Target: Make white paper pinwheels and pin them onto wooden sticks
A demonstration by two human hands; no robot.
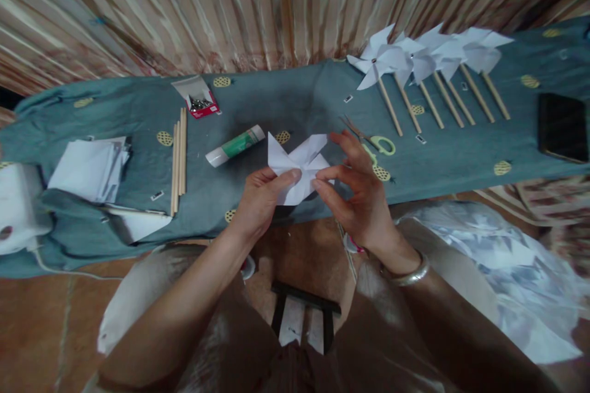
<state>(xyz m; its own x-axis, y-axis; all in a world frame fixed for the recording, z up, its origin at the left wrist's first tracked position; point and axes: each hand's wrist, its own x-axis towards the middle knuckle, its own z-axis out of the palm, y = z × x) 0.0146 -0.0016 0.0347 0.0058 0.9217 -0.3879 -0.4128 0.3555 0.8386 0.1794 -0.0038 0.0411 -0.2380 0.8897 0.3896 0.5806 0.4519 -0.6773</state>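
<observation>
Your left hand (258, 199) and right hand (357, 193) pinch the paper pinwheel (297, 166) — 2 loose grips could let folds spring open.

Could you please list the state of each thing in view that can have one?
Paper pinwheel: folded, pinched by both hands.
Left hand: grip shut on it.
Right hand: grip shut on it.
Glue stick: capped, lying flat.
Scissors: lying flat.
Finished pinwheels: on sticks, lying down.
Phone: screen dark.

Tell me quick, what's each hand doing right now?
Left hand: closed, pinching the folded white paper pinwheel.
Right hand: fingers pinching the same pinwheel at its middle.
</observation>
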